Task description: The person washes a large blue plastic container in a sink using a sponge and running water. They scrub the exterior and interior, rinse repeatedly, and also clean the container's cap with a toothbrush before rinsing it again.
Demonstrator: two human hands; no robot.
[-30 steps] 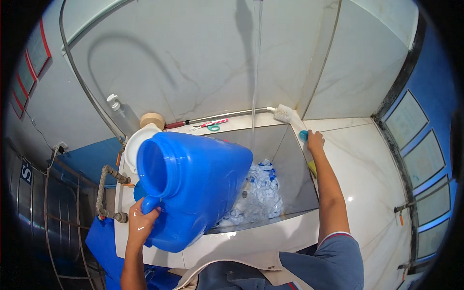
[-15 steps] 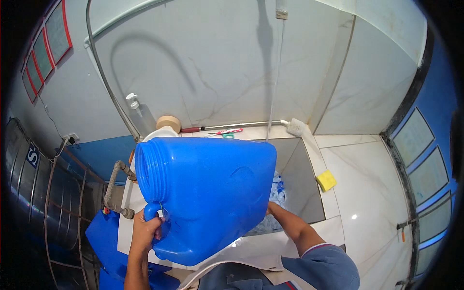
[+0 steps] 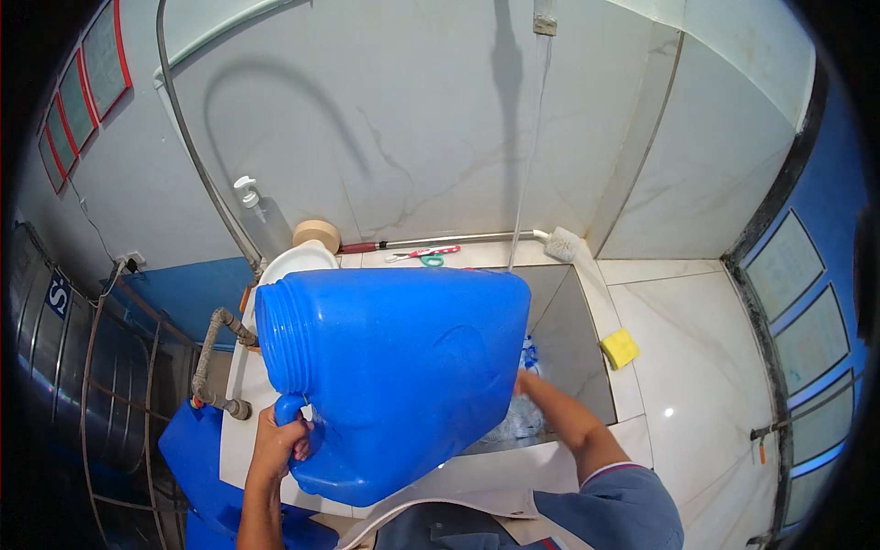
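A large blue plastic water jug (image 3: pixel 403 367) lies on its side over the sink (image 3: pixel 587 367), its threaded mouth facing left. My left hand (image 3: pixel 278 442) is closed round the jug's handle near the mouth. At the jug's right end, my right hand (image 3: pixel 526 383) is partly hidden behind the base, and its fingers cannot be made out. Beneath that hand, clear plastic pieces with blue parts (image 3: pixel 522 417) lie in the sink. A thin stream of water (image 3: pixel 522 174) falls from the spout (image 3: pixel 544 18) to the jug's far right corner.
Along the back ledge are a pump bottle (image 3: pixel 261 215), a white bowl (image 3: pixel 307 258), scissors (image 3: pixel 431 260) and a long-handled brush (image 3: pixel 561 244). A yellow sponge (image 3: pixel 620 348) rests on the right rim. Pipework (image 3: pixel 209 353) and another blue container (image 3: pixel 194 449) stand at left.
The jug has shifted slightly down and to the right, with my left hand still on its handle. My right hand has moved a little up and right along the jug's end.
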